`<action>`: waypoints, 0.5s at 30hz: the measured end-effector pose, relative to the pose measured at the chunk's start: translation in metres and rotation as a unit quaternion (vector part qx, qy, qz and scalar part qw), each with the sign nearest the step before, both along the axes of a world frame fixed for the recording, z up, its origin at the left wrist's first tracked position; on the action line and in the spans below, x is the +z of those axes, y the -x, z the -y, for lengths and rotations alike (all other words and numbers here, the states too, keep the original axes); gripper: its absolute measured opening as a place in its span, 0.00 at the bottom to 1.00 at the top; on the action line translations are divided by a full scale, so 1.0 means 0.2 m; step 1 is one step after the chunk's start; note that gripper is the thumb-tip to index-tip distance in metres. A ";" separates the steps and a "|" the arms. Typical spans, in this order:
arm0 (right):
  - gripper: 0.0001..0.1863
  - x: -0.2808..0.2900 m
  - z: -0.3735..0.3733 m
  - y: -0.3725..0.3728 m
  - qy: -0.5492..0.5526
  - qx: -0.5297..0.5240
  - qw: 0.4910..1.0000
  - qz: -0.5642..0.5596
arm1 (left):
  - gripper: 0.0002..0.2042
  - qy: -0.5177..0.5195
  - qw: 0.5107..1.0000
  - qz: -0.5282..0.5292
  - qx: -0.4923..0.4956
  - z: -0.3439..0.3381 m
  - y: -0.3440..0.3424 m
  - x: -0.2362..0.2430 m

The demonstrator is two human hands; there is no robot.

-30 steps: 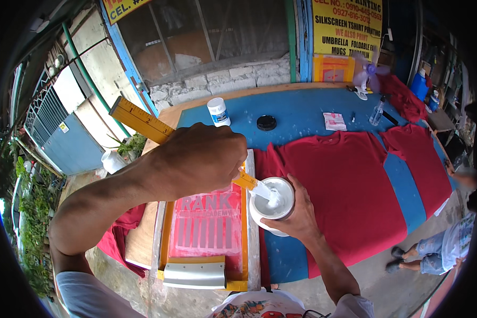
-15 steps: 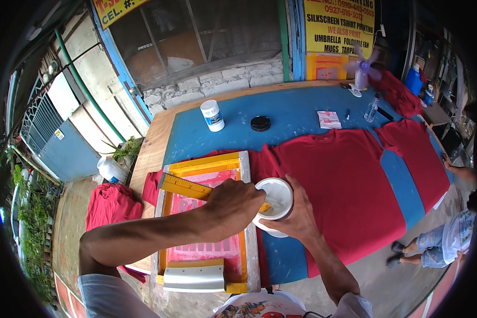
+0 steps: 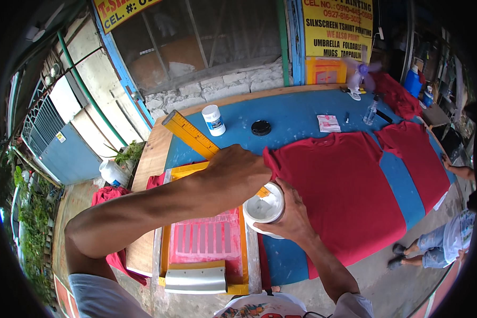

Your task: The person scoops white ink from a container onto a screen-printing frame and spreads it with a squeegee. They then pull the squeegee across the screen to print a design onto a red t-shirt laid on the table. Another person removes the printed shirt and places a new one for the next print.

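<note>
My left hand [image 3: 237, 172] is closed around a yellow ruler [image 3: 190, 133]. The ruler's upper end sticks out to the far left, and its other end dips into a white tub [image 3: 246, 213]. White paste shows inside the tub, and some clings to the ruler's lower end. My right hand [image 3: 292, 214] grips the tub from its right side and tilts it. Both hands are over the right edge of a silkscreen frame [image 3: 252, 265]. Across the frame's near end lies a squeegee [image 3: 195, 279] with a metal holder. My left forearm hides part of the screen.
Red shirts [image 3: 344, 185] lie on a blue-topped table [image 3: 291, 111]. Farther back are a white jar [image 3: 213, 120], a black lid [image 3: 261, 127], a stained cloth [image 3: 329, 123], a clear bottle [image 3: 371, 111] and a small fan [image 3: 359, 77]. Another person [image 3: 456, 233] stands at right.
The ruler has swung up to a steeper slant, its upper end moving away from me. My left hand has risen, and the tub has shifted left and tilted.
</note>
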State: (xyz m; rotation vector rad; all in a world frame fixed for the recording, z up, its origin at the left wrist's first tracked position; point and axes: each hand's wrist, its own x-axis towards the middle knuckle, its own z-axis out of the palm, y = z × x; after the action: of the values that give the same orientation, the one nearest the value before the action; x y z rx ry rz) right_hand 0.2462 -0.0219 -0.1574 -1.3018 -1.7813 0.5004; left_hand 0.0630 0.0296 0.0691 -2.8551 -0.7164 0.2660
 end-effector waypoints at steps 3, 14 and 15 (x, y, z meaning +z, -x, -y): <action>0.69 0.00 0.00 0.00 -0.008 -0.001 1.000 0.006 | 0.03 -0.035 0.999 0.004 -0.017 0.04 0.05 0.09; 0.70 -0.01 0.00 0.00 -0.014 0.000 1.000 0.014 | 0.02 -0.080 0.995 -0.058 0.001 0.22 0.16 0.23; 0.70 0.00 0.00 0.00 -0.008 0.001 1.000 0.009 | 0.03 -0.078 0.994 -0.076 0.003 0.22 0.16 0.20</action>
State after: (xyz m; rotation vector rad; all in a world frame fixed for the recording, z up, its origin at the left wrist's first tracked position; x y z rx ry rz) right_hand 0.2470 -0.0229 -0.1583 -1.2979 -1.7977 0.4748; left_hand 0.0303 -0.0138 0.1088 -2.6523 -0.6839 0.4051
